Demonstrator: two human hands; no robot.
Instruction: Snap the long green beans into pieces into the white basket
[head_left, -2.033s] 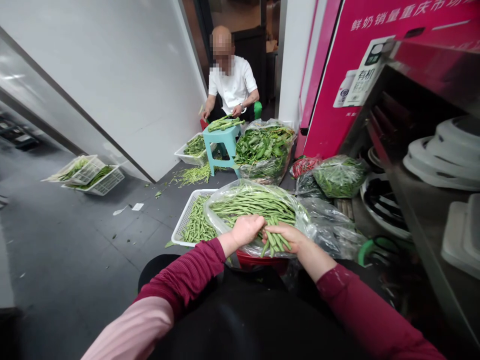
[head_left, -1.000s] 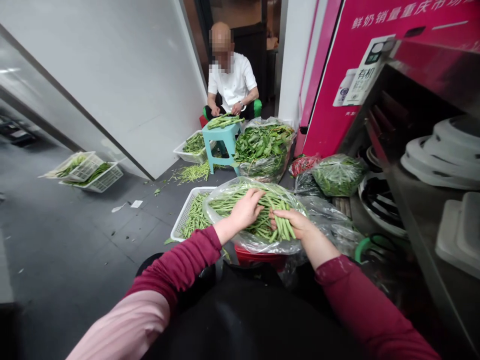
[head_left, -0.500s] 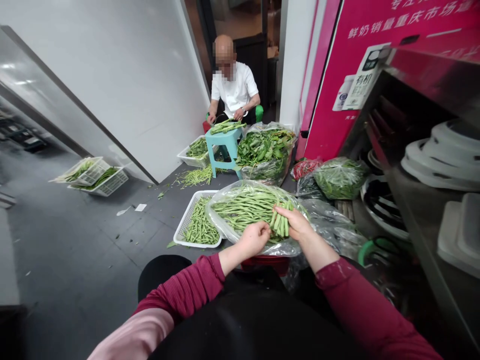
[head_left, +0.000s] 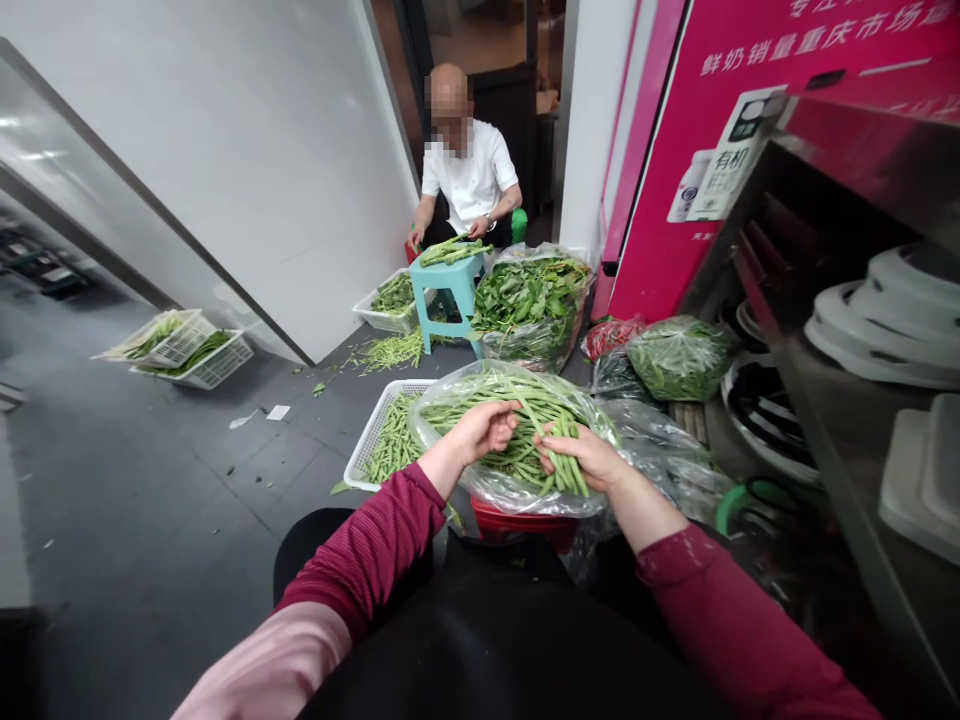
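Bundle of green beans (head_left: 564, 462): clasped in right hand (head_left: 592, 457), fingers curled round the stalks, held over clear plastic bag (head_left: 510, 490) of long beans on red stool (head_left: 525, 523). Left hand (head_left: 484, 430): loosely curled, reaching into the bag's heap, apparently taking one stalk. White basket (head_left: 365, 447) at left, on floor: partly filled with beans. Bag mostly full; judged well short of finished. Co-worker (head_left: 466, 170) beyond, at teal stool (head_left: 448, 275).
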